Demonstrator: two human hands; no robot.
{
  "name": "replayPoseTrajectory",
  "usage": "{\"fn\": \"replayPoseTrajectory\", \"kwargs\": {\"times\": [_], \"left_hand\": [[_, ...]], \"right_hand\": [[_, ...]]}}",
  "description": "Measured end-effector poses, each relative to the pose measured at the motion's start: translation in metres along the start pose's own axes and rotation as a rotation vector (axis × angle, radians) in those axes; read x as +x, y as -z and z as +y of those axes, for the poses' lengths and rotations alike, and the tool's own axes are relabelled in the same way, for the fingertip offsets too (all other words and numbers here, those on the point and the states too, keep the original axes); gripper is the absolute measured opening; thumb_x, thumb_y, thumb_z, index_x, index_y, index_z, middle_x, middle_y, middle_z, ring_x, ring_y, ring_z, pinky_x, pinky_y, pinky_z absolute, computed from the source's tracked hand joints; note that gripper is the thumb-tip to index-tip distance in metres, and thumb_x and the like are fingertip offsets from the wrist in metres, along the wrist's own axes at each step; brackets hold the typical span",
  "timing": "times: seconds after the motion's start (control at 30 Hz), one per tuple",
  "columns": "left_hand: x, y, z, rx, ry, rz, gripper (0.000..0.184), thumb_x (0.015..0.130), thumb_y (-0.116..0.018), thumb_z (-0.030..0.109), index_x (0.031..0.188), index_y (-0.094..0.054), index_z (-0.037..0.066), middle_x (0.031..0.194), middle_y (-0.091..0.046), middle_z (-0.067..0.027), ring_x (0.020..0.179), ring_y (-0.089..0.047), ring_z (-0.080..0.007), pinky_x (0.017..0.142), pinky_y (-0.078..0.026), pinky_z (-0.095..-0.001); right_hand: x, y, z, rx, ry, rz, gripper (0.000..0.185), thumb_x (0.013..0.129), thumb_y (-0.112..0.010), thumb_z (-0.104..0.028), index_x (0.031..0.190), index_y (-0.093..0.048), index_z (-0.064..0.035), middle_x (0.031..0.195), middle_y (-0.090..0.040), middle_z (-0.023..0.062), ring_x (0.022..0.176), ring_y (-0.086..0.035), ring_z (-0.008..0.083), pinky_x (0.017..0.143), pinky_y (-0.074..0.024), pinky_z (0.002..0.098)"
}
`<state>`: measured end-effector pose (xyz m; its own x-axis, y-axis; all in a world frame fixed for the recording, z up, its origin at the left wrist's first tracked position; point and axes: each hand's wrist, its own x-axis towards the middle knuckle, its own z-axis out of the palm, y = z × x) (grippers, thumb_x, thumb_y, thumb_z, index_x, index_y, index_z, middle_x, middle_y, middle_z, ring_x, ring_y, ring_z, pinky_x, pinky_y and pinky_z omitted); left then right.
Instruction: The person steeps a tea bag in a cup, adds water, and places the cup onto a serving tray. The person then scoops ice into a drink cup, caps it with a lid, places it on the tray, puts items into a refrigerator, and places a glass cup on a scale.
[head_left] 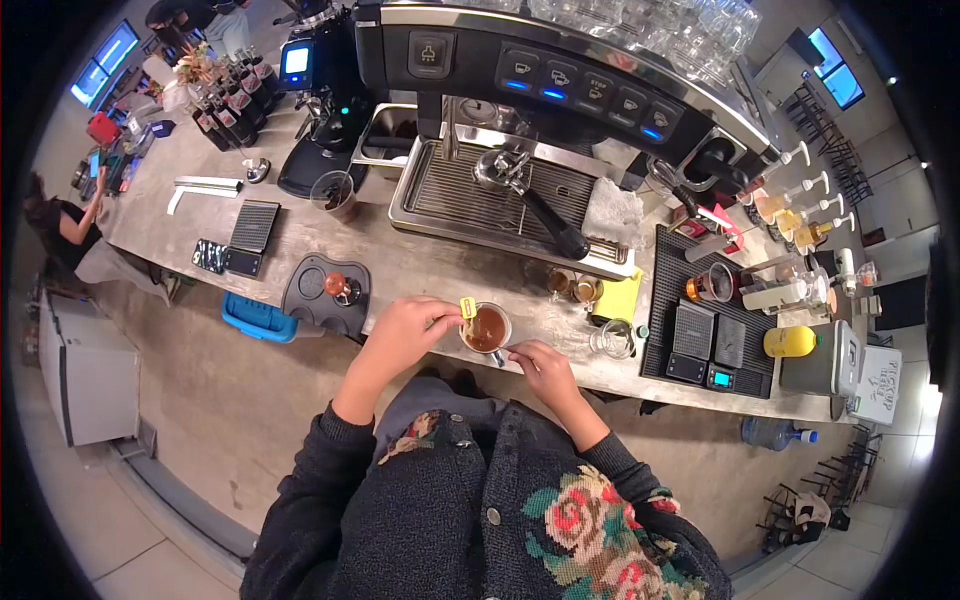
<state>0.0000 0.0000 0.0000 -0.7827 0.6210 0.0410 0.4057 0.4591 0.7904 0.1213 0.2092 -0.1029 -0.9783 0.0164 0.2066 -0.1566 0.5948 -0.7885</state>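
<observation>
A cup of reddish-brown tea (488, 328) stands near the front edge of the counter. Between the thumb and fingers of my left hand (412, 332) is the yellow tag of a tea bag (468, 307), held at the cup's left rim. What hangs below the tag is too small to make out clearly. My right hand (545, 368) pinches the cup's handle on the near side. Left of the cup, a tamper (341, 288) rests on a black tamping mat (300, 297).
Behind the cup stands an espresso machine, its portafilter (550, 222) lying on the drip tray (430, 190). To the right are small glasses (586, 289), a glass pitcher (612, 338), a yellow cloth (620, 295) and a black mat with scales (690, 350). Another person (85, 225) is at far left.
</observation>
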Motion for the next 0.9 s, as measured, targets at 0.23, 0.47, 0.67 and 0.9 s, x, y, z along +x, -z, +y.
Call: {"fn": "replayPoseTrajectory", "kwargs": {"times": [0.23, 0.47, 0.67, 0.9], "left_hand": [[0.007, -0.008, 0.0, -0.02, -0.065, -0.046, 0.015, 0.073, -0.058, 0.01, 0.082, -0.064, 0.0, 0.077, -0.065, -0.0093, 0.061, -0.056, -0.0248, 0.057, -0.043, -0.0316], [0.02, -0.027, -0.009, -0.048, -0.165, -0.121, 0.013, 0.074, -0.056, 0.009, 0.079, -0.061, -0.001, 0.076, -0.064, -0.0106, 0.059, -0.054, -0.0265, 0.056, -0.042, -0.0318], [0.025, -0.031, -0.006, -0.08, -0.136, -0.162, 0.011, 0.074, -0.055, 0.008, 0.075, -0.058, -0.002, 0.073, -0.062, -0.0128, 0.058, -0.053, -0.0275, 0.055, -0.042, -0.0327], [0.026, -0.016, -0.006, -0.078, 0.06, -0.209, 0.012, 0.074, -0.054, 0.009, 0.076, -0.058, -0.003, 0.072, -0.061, -0.0143, 0.057, -0.052, -0.0264, 0.055, -0.041, -0.0328]], "right_hand": [[0.017, -0.01, 0.014, -0.042, -0.131, 0.148, 0.019, 0.076, -0.062, -0.006, 0.093, -0.06, 0.0015, 0.081, -0.062, 0.0098, 0.063, -0.057, 0.0202, 0.06, -0.0465, 0.0253], [0.048, 0.006, 0.005, -0.457, -0.101, 0.44, 0.042, 0.071, -0.065, -0.005, 0.11, -0.053, 0.0008, 0.095, -0.056, 0.0125, 0.065, -0.055, 0.0203, 0.058, -0.0459, 0.0271], [0.057, -0.003, -0.037, 0.129, -0.166, -0.055, 0.056, 0.063, -0.067, 0.005, 0.115, -0.051, -0.0048, 0.091, -0.055, 0.0084, 0.064, -0.052, 0.0126, 0.058, -0.0448, 0.0224], [0.07, -0.038, -0.045, 0.506, -0.354, 0.029, 0.052, 0.065, -0.064, 0.008, 0.114, -0.051, -0.0048, 0.091, -0.058, 0.0068, 0.07, -0.056, 0.011, 0.06, -0.0464, 0.0217]]}}
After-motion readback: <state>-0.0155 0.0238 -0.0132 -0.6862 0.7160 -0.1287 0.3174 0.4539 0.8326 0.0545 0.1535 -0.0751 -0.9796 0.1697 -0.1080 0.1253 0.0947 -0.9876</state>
